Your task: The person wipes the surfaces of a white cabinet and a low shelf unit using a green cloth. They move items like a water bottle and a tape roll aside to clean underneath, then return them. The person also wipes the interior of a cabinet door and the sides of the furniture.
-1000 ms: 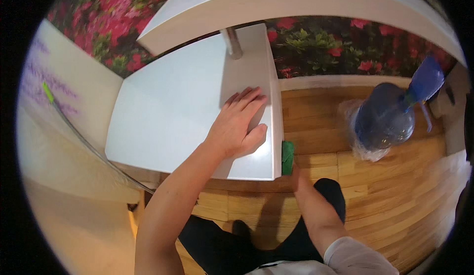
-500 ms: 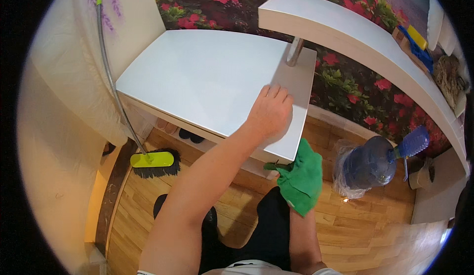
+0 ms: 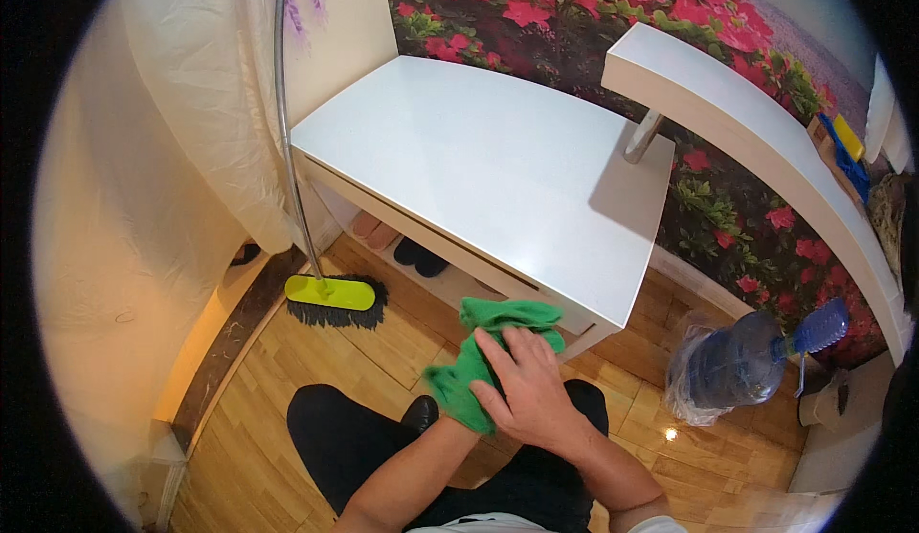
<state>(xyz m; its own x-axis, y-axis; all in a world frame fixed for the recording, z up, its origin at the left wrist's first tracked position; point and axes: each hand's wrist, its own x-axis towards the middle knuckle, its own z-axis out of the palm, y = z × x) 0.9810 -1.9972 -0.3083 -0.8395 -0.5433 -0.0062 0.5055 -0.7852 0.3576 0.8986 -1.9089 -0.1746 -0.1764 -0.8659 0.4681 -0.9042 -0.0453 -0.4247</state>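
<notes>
In front of the white tabletop's (image 3: 469,169) near edge, a bunched green cloth (image 3: 459,388) is held over my lap. My right hand (image 3: 529,385) lies over the cloth from the right, its fingers bent across it and its thumb along the lower side. My left hand is covered by the cloth; only its wrist and forearm (image 3: 412,480) come out below, so its fingers cannot be seen. Neither hand touches the tabletop.
A broom (image 3: 330,293) with a lime-green head leans on the left beside a pale curtain (image 3: 191,112). A curved white shelf (image 3: 747,102) rises at the right on a metal post (image 3: 642,137). A large blue water bottle (image 3: 737,361) lies on the floor. Slippers (image 3: 419,256) sit under the table.
My left hand has left the tabletop and come back to my lap, under the green cloth. My right hand, formerly behind the cloth, now lies on top of it. The view has shifted left.
</notes>
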